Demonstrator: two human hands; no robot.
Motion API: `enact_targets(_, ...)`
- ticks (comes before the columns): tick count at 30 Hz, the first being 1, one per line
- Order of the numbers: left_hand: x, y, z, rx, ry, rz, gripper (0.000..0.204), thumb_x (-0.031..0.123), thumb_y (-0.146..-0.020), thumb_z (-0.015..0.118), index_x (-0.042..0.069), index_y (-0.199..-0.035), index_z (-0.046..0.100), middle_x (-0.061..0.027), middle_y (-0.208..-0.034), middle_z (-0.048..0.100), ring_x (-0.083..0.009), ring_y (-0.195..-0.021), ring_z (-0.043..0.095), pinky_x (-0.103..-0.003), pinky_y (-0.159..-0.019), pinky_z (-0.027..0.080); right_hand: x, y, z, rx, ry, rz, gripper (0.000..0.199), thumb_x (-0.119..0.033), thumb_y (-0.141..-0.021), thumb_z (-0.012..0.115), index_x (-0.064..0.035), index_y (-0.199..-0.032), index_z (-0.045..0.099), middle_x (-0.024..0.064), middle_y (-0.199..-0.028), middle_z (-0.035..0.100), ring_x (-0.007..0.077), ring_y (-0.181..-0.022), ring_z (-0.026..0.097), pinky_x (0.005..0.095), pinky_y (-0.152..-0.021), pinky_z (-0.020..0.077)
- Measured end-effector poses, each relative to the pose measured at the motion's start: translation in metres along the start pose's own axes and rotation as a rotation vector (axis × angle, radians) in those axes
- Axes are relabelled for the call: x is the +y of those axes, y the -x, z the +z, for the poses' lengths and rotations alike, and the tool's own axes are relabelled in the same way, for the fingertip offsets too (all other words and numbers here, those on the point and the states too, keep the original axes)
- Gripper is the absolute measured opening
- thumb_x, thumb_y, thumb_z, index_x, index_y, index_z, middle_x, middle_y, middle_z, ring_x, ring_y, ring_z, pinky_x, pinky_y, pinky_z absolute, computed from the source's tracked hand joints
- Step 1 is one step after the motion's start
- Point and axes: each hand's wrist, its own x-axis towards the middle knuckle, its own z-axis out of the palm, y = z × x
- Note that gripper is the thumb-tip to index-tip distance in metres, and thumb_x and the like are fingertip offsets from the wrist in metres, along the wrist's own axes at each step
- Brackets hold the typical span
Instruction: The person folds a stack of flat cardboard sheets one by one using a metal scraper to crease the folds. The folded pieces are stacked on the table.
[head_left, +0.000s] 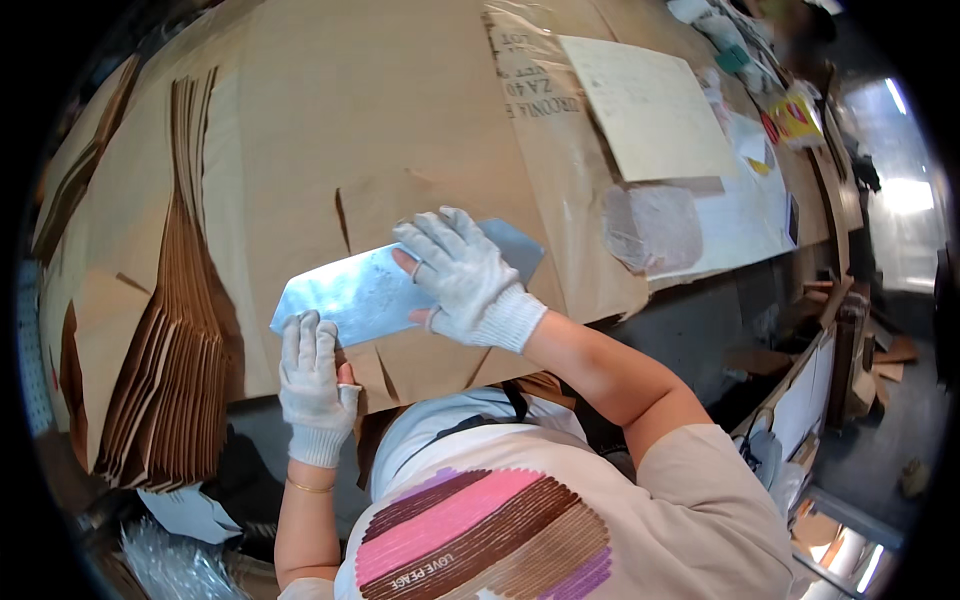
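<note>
a big work table (330, 90) fills most of the view, and it is covered with sheets of brown paper. straight edges look bent because the camera is very wide. on the left side of the table lies a fanned stack of brown paper pieces (175, 340), one on top of the other like a pile of cards. further back on the right sits a pale yellow sheet (645, 105) on top of some clear plastic (655, 225). past that, the far end of the table is full of small coloured things, too small to tell apart. on the right, below the table edge, the floor is dark with bits of cardboard (880, 360) lying about.

in the middle, near the front edge of the table, lies a flat shiny metal sheet (360, 290), silver and blue, long and a bit tilted. the right hand (465, 280) wears a white knit glove and lies flat on top of the sheet, fingers spread apart, pressing down on its right part. the left hand (315, 385) wears the same kind of glove. its fingers are held straight and close together, and the tips touch the lower left edge of the sheet. it does not clamp on anything. a thin gold bracelet (308, 487) sits on the left wrist.
</note>
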Motion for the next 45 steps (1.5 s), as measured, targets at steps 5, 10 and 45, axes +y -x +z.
enact_targets(5, 0.002, -0.001, -0.003, -0.069, -0.070, 0.074, 0.062, 0.032, -0.090, 0.055, 0.007, -0.146, 0.054, -0.0225, -0.155, 0.047, -0.0469, -0.147, 0.037, -0.055, -0.116, 0.037, 0.001, 0.007, 0.000, -0.125, 0.004, 0.073, 0.074, -0.053, -0.084, 0.071, -0.0044, -0.138, 0.061, 0.0137, -0.150, 0.050, 0.0317, -0.146, 0.038, 0.0513, -0.125, 0.0224)
enact_targets(10, 0.000, 0.003, -0.003, -0.056, -0.049, 0.073, 0.065, 0.031, -0.086, 0.058, 0.008, -0.146, 0.054, -0.0230, -0.156, 0.046, -0.0472, -0.148, 0.036, -0.055, -0.116, 0.036, -0.002, 0.009, 0.002, -0.122, 0.033, 0.064, 0.076, -0.058, -0.086, 0.067, -0.0053, -0.140, 0.060, 0.0129, -0.152, 0.049, 0.0313, -0.147, 0.037, 0.0512, -0.125, 0.0220)
enact_targets(45, 0.006, -0.164, -0.048, -0.565, -0.021, -0.571, 0.080, 0.036, -0.068, 0.094, 0.010, -0.135, 0.057, -0.0140, -0.121, 0.067, -0.0356, -0.116, 0.063, -0.043, -0.104, 0.051, 0.026, -0.046, -0.053, -0.509, 0.096, 0.774, 0.070, -0.047, -0.074, 0.087, -0.0057, -0.126, 0.063, 0.0132, -0.135, 0.061, 0.0336, -0.122, 0.062, 0.0435, -0.100, 0.0538)
